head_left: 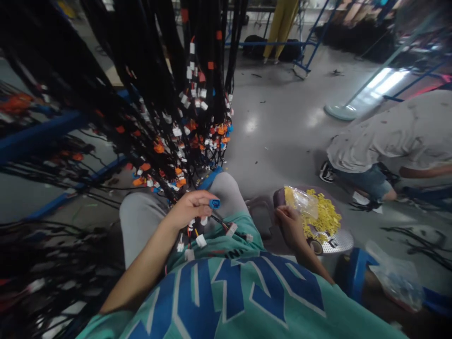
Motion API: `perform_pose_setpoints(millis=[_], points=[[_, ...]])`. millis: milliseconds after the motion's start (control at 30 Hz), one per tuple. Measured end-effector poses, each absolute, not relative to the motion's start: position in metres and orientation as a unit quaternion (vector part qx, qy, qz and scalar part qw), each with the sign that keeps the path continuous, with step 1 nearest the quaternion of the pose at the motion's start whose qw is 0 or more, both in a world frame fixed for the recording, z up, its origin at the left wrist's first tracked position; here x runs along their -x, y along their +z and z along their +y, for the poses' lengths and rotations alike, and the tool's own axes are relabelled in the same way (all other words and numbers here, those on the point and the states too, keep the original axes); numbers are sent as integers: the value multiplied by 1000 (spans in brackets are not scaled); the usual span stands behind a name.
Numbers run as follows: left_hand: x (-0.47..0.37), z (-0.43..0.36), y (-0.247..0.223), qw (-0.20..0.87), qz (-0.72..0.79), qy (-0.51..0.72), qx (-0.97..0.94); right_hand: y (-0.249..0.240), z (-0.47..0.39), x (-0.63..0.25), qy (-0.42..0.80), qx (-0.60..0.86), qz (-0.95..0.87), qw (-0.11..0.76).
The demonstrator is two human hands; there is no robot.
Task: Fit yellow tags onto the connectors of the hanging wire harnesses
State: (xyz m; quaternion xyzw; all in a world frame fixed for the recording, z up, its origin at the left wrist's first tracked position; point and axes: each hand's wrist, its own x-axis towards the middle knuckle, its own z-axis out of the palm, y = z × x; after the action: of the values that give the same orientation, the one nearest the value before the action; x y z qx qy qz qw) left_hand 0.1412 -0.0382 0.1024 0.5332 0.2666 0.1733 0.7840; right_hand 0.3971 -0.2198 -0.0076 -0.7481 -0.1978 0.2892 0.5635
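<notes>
My left hand [192, 208] is closed around a blue connector [214, 204], its open face turned right, above my lap. Wires with white connectors [201, 240] hang below that hand and lie across my green shirt. On my right, my right hand [288, 222] has its fingers drawn together at the near edge of a round perforated stool seat [342, 242]. Whatever is between those fingertips is too small to make out. Beside this hand, a heap of small yellow plastic pieces [323, 214] lies on the seat, partly under a clear plastic bag [304, 200].
Thick bundles of black cables [141, 61] with orange, white and blue connectors hang ahead and left from a blue frame [45, 134]. A roll of tape [315, 246] lies on the stool's near edge. A crouching person [384, 136] is at right, near a lamp base [341, 112].
</notes>
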Motion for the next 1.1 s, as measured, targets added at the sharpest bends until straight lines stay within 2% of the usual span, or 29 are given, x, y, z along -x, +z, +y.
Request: perform_pose_setpoints(millis=[100,233,367,533,667,867,1100], points=[[-142,-40,101,783,258,173,-539,45,-187,-355,401,600,-267,639],[-140,-44,99,772,260,186,-549,102,-158,-313,510,493,-362,605],[-136,-48,95,768,265,230,-536,126,-150,-296,553,454,-408,567],[-134,-50,92,765,262,257,-529,128,-150,-289,484,509,-448,553],[-136,-51,96,755,269,251,-542,125,-149,-288,369,559,-511,539],[-136,-51,101,741,258,222,-579,129,-146,-291,224,546,-621,516],[-130,-48,105,706,253,205,-629,128,-145,-293,191,537,-665,481]])
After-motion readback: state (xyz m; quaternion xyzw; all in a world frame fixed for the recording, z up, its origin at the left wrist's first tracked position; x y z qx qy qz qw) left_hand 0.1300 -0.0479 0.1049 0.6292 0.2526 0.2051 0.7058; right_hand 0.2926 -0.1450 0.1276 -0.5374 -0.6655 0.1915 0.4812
